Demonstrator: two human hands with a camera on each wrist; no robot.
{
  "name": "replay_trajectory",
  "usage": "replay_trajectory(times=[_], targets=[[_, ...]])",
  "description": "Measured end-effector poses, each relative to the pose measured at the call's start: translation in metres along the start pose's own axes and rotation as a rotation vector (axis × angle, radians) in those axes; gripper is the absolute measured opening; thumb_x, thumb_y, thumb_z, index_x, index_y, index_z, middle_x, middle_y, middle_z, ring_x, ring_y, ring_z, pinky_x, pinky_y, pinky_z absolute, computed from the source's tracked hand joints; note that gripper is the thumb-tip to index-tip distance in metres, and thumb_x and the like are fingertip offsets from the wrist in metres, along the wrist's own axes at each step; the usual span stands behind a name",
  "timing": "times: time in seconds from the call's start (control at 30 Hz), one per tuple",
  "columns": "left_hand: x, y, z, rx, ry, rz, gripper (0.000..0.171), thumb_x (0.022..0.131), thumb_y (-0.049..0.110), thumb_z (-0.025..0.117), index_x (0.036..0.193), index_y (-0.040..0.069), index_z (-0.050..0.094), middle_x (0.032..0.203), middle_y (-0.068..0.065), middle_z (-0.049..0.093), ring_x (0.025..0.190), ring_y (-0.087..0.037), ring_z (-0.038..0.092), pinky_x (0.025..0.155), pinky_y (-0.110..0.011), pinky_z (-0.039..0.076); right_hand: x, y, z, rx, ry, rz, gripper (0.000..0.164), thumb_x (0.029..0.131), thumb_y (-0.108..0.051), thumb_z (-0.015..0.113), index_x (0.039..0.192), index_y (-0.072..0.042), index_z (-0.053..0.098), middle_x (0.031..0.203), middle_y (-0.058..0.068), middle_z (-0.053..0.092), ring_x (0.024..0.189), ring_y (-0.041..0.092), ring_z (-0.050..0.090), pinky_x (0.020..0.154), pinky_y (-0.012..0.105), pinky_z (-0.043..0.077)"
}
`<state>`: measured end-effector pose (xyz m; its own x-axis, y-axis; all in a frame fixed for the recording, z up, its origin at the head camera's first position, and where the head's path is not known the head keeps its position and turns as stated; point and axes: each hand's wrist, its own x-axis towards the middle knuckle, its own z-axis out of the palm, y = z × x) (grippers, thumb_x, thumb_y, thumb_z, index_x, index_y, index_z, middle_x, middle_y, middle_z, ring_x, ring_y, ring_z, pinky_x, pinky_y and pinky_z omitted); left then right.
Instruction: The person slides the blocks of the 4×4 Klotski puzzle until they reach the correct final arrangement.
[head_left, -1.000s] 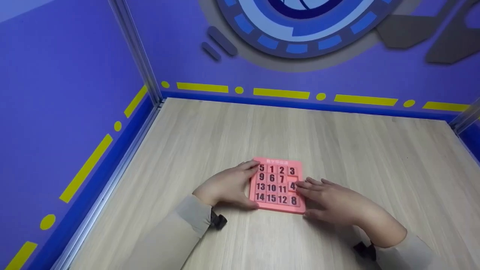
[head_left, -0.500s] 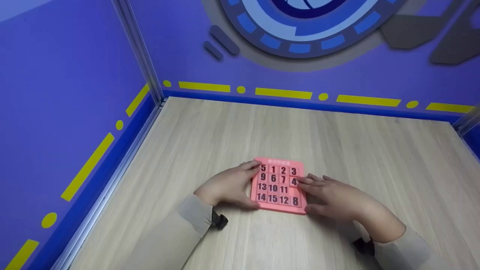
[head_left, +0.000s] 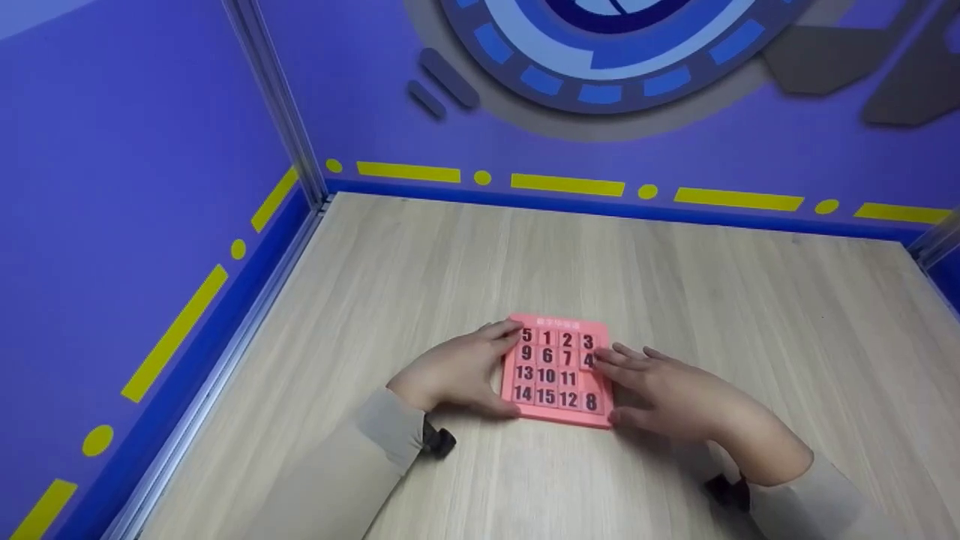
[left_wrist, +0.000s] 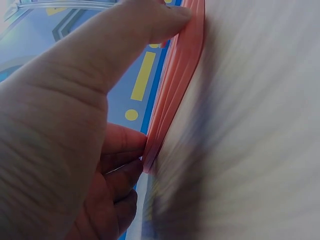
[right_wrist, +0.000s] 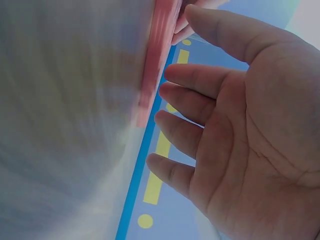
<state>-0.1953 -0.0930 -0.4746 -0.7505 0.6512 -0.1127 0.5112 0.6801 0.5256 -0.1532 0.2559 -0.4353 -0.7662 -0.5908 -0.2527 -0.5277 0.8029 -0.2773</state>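
A pink sliding number puzzle lies flat on the wooden table. My left hand grips its left side, the thumb at the near corner and the fingers at the far one. In the left wrist view, that hand spans the puzzle's pink edge. My right hand is at the right side, its fairly straight fingertips on the 4 tile. That tile sits below the 3 tile, with an open slot between it and the 8 tile. In the right wrist view, the right palm shows with fingers extended.
The wooden tabletop extends around the puzzle. A blue-purple wall with yellow dashes stands behind, and another panel rises on the left. Black straps are on both wrists.
The 4 tile has slid up from the third row to the second, leaving the slot beneath it. My right fingers have moved up with it; the left hand keeps its hold.
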Motion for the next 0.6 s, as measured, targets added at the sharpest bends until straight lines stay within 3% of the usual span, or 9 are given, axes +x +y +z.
replay_trajectory(times=[0.23, 0.6], targets=[[0.0, 0.0, 0.0, 0.004, 0.0, -0.004, 0.119, 0.082, 0.055, 0.095, 0.179, 0.018, 0.036, 0.191, 0.003, 0.025, 0.176, -0.02, 0.028, 0.14, -0.039, 0.039, -0.01, -0.01, -0.003, -0.016, -0.003, -0.029, 0.072, 0.109, -0.049, 0.073, 0.171, -0.018, 0.052, 0.181, 0.005, 0.046, 0.171, 0.038, 0.04, 0.139, 0.07, 0.032], [0.001, -0.001, 0.0, -0.012, -0.013, -0.013, 0.12, 0.082, 0.055, 0.095, 0.179, 0.014, 0.036, 0.191, 0.001, 0.024, 0.176, -0.02, 0.029, 0.141, -0.038, 0.038, -0.027, -0.031, 0.006, -0.053, -0.045, -0.126, 0.065, 0.11, -0.054, 0.068, 0.166, -0.021, 0.06, 0.176, 0.003, 0.053, 0.165, 0.035, 0.05, 0.136, 0.069, 0.038]])
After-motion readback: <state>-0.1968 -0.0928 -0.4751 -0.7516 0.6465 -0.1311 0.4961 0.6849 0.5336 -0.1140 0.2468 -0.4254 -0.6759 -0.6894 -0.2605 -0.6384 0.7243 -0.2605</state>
